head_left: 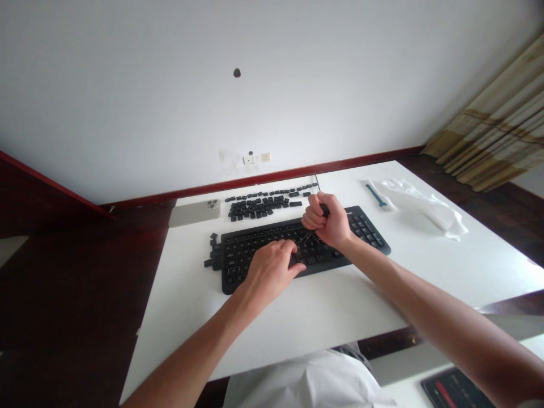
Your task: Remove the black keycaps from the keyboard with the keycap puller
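A black keyboard (pixel 365 229) lies on the white table (pixel 323 306). My left hand (pixel 270 272) rests on the keyboard's middle, fingers stretched flat over the keys, pressing it down. My right hand (pixel 325 220) is closed in a fist above the keyboard's upper middle, gripping a small dark tool whose thin wire prongs reach down to the keys. Several loose black keycaps (pixel 259 204) lie in rows behind the keyboard, and a few more keycaps (pixel 213 249) sit by its left end.
A phone (pixel 193 213) lies face down at the table's back left corner. A blue-handled brush (pixel 376 195) and a white cloth (pixel 429 207) lie at the right. A dark case (pixel 454 388) sits on a lower surface at bottom right. Curtains (pixel 497 136) hang at the right.
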